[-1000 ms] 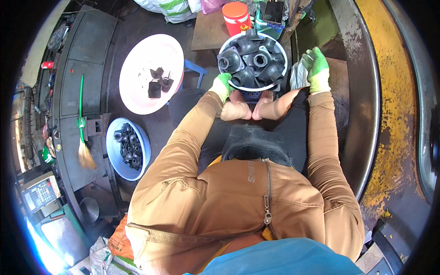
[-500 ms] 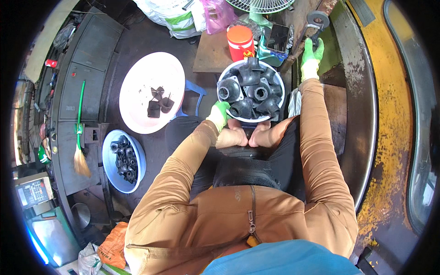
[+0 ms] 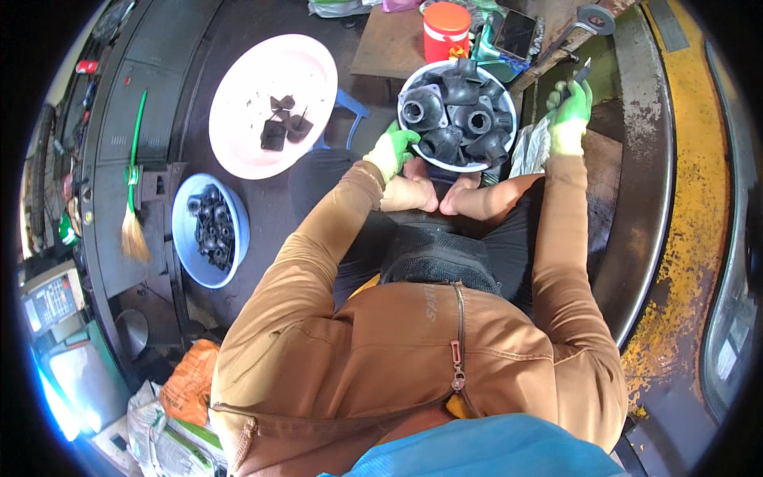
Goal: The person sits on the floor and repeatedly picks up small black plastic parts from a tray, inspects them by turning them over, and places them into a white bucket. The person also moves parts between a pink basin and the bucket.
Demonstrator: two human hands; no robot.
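My right hand (image 3: 571, 115), in a green-tipped glove, is raised to the right of a white basin (image 3: 513, 131). Its fingers are closed around a small dark-handled knife (image 3: 584, 71), with the thin pointed end up. At the basin's left rim is my gloved left hand (image 3: 389, 151), thumb and fingers apart and touching or nearly touching the edge. Heaped in the basin are several black moulded pipe fittings (image 3: 461, 119), some with square flanges and round openings. The basin stands just beyond my bare feet (image 3: 425, 191).
A pink-white tub (image 3: 238, 151) with a few black pieces rests by a blue stool (image 3: 350, 115). Left of my knee, a blue basin (image 3: 242, 238) holds more black parts. Beyond the white basin are a red jug (image 3: 447, 36), a phone (image 3: 515, 33) and a metal post with a ring (image 3: 596, 20).
My right hand has drawn back from beside the metal post, and the knife now shows in it. My left hand stays by the basin rim. The whole view has shifted.
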